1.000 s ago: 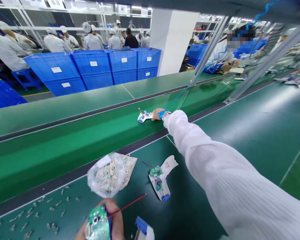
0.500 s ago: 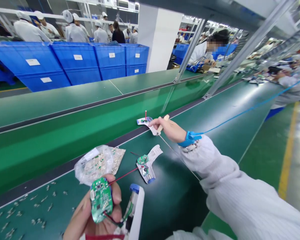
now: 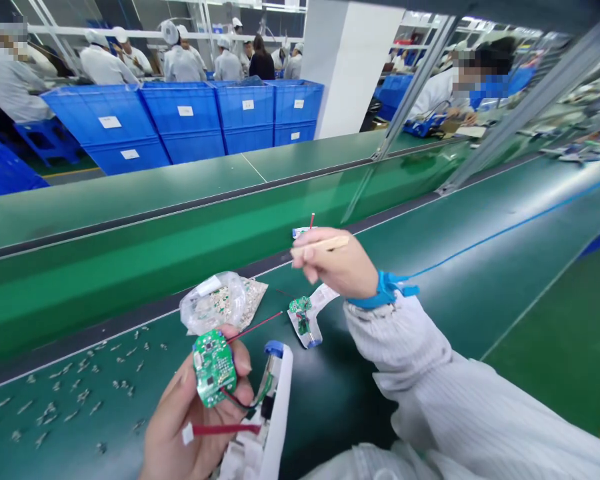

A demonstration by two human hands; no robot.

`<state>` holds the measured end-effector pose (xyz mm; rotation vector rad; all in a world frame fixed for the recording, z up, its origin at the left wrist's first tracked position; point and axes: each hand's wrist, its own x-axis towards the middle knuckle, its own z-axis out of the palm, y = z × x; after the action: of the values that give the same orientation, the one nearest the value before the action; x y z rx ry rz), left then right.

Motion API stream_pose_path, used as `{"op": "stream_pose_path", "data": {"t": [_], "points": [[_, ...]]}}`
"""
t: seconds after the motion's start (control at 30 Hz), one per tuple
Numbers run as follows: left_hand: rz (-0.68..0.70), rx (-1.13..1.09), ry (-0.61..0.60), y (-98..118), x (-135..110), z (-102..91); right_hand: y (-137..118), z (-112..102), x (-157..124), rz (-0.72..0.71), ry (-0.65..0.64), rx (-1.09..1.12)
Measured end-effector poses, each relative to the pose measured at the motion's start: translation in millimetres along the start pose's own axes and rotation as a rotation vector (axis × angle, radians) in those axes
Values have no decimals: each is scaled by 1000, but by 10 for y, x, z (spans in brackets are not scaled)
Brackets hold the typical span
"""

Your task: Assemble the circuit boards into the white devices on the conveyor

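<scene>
small metal parts [image 3: 83,395] strewn inside counter's [image 3: 430,233] far edge. left hand [image 3: 190,420] half-curled, gripping green circuit board [image 3: 214,367] above counter. clear bag [image 3: 217,305] of bits at far edge. wired white housing [image 3: 283,393] beside board. second housing [image 3: 306,323] lying mid-counter. right hand [image 3: 347,270] closed round pale stick [image 3: 333,244].

A factory floor — green conveyor [image 3: 130,267], white-coated workers [image 3: 183,65], blue bins [image 3: 200,120].

The near elongated white plastic casing [image 3: 281,403] is smoothly finished. The rounded clear plastic bag [image 3: 223,301] is crinkled.
</scene>
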<state>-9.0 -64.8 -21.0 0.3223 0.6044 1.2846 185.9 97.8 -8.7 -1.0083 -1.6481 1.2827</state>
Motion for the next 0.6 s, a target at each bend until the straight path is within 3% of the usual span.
{"op": "stream_pose_path", "data": {"t": [0.1, 0.23, 0.4, 0.5, 0.6], "points": [[2, 1, -4, 11, 9, -72, 279, -309, 202, 65, 273, -257], [-33, -13, -23, 9, 38, -160, 700, -549, 401, 245, 446, -596], [-31, -12, 12, 4, 54, -176, 1087, -421, 570, 457, 405, -912], [-25, -15, 36, 12, 48, -168, 1150, -365, 588, 523, 366, -994], [-18, -7, 61, 19, 48, -144, 1128, -439, 457, 561, 361, -1029]]}}
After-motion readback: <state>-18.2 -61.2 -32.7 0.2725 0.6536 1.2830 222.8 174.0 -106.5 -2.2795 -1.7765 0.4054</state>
